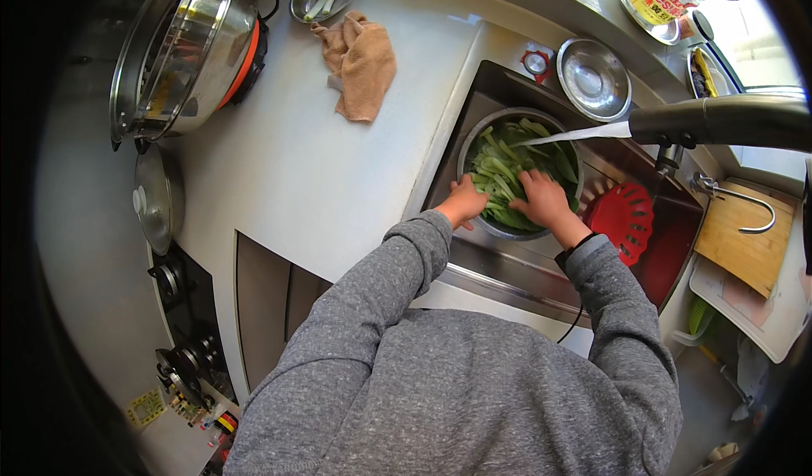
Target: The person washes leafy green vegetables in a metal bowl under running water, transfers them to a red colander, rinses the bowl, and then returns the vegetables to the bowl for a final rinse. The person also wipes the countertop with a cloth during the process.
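Observation:
A round steel basin stands in the sink, filled with leafy greens that have pale green stalks. From the dark faucet a stream of water runs down into it. My left hand is at the basin's near left rim, its fingertips hidden among or behind the stalks. My right hand rests on the greens at the basin's right side, fingers spread. Whether either hand grips any leaves cannot be made out.
A red slotted plastic basket sits in the sink, right of the basin. An empty steel bowl is by the sink's far edge. On the counter lie a brown cloth and a steel dish with pale stalks. A large steel pot stands left.

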The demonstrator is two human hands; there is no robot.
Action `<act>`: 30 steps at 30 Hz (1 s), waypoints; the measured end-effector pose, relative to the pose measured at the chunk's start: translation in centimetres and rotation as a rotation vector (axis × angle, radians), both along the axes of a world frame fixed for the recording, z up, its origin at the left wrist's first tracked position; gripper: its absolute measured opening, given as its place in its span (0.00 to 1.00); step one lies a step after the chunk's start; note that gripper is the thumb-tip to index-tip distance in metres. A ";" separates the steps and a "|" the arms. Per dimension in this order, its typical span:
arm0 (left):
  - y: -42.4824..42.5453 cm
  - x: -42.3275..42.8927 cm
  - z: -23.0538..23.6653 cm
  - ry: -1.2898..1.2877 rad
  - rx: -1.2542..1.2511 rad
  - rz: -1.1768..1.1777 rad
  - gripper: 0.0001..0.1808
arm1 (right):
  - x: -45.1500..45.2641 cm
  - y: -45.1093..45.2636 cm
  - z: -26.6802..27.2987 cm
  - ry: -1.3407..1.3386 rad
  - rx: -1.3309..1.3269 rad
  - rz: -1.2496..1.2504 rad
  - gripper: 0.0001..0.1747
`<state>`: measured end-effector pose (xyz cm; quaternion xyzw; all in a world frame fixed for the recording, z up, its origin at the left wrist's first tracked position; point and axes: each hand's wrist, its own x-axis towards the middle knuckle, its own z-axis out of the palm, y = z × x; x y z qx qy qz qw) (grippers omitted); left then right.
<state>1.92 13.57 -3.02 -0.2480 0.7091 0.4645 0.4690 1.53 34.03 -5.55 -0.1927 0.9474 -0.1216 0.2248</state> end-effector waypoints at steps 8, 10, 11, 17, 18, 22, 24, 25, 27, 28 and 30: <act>-0.1 0.3 -0.5 0.009 0.009 0.008 0.40 | -0.9 0.8 -0.1 0.163 -0.248 -0.151 0.11; 0.0 0.2 -0.6 -0.001 0.012 0.013 0.40 | -1.2 0.6 0.2 0.064 -0.082 -0.116 0.17; 0.0 0.2 -0.6 -0.008 0.014 0.025 0.40 | -1.0 0.5 0.4 0.059 -0.034 -0.097 0.20; -0.1 0.4 -1.0 0.010 0.021 -0.002 0.40 | 2.5 -1.9 -0.8 -0.170 0.057 0.168 0.48; -0.2 0.3 -1.0 0.013 0.031 -0.006 0.40 | 1.8 -1.9 -1.4 -0.278 0.113 0.189 0.51; -0.2 0.3 -0.9 0.025 0.011 -0.003 0.40 | 0.0 -3.4 -2.4 -0.096 0.426 0.110 0.53; -0.2 0.2 -0.7 0.035 0.003 -0.012 0.40 | -0.3 -4.1 -2.0 -0.233 0.264 -0.016 0.52; -0.2 0.1 -0.6 0.028 0.011 -0.013 0.40 | -0.4 -4.5 -1.8 -0.292 0.174 -0.075 0.51; -0.2 0.0 -0.5 0.013 0.035 -0.013 0.40 | -0.5 -4.4 -1.4 -0.344 0.194 0.065 0.48; -0.3 0.0 -0.5 -0.003 0.048 -0.006 0.40 | -0.7 -4.1 -1.3 -0.353 0.273 0.118 0.48; -0.3 -0.1 -0.4 0.021 0.018 0.001 0.40 | -0.9 -3.7 -1.4 -0.328 0.335 0.104 0.46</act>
